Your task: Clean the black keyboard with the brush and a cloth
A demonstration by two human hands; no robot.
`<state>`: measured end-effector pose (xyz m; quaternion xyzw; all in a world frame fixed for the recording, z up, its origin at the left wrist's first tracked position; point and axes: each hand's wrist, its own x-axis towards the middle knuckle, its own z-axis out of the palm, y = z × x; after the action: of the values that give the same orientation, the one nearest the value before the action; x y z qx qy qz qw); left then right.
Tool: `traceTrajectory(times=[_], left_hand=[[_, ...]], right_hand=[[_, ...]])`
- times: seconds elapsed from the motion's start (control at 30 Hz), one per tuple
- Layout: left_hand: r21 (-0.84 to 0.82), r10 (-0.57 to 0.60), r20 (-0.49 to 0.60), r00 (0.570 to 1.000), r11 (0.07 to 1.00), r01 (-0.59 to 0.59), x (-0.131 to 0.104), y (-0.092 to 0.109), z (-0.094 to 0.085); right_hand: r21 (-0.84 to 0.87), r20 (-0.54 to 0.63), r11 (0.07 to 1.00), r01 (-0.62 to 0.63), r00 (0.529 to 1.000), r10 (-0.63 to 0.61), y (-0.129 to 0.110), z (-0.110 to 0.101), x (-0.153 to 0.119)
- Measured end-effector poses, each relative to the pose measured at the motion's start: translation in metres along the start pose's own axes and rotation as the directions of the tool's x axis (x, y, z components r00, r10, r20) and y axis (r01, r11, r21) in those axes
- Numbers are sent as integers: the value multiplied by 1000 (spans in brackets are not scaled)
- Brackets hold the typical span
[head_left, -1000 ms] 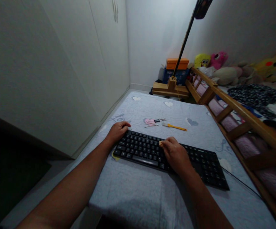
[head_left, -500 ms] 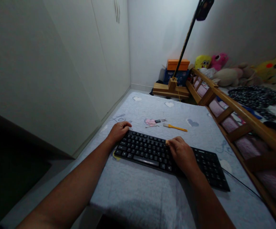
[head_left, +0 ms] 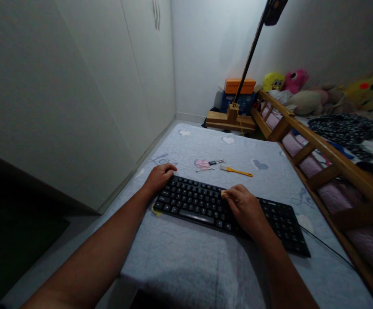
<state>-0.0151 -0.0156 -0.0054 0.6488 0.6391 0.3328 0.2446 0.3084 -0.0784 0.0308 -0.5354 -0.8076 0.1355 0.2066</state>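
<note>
One black keyboard [head_left: 192, 199] lies flat on a pale blue cloth [head_left: 186, 253], right in front of the person. Its long side runs from left to right on a slant, with the left end farther away and the right end closer. The space bar side faces the person, so the keys are the right way up for them. One black cord [head_left: 328, 244] comes out by the right end and goes off to the lower right.

Two hands are at the keyboard. The left hand [head_left: 160, 177] is at its far left corner with the fingers bent in; I cannot tell if they pinch the edge. The right hand [head_left: 244, 208] is over the keys, right of the middle. Its thumb and fingers are close together, holding one small tan piece [head_left: 223, 194] at the top rows.

Past the keyboard lies one yellow brush [head_left: 241, 172], hair end to the left and handle to the right. Just left of it is one slim tool [head_left: 216, 162] with a black grip. Thin white sticks [head_left: 204, 170] lie near that, too small to count. Farther back sits one orange box [head_left: 240, 86].
</note>
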Motion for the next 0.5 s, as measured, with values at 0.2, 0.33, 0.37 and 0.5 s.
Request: traceTrajectory(times=[0.2,0.33,0.37,0.5], left_hand=[[1,4,1,1000,1000,-4,0,0,1],[1,2,0,1000,1000,-2,0,0,1],[0,2,-1,1000,1000,-2,0,0,1],[-14,-5,-7,1000,1000,5,-1,1,1]], right_hand=[[-13,72,1000,24,997,-23,-13,5,-2],[-53,66,998,17,998,-14,-11,3,-2],[-61,63,998,14,998,-10,-11,3,-2],[-83,54,997,-7,998,12,-8,1,-2]])
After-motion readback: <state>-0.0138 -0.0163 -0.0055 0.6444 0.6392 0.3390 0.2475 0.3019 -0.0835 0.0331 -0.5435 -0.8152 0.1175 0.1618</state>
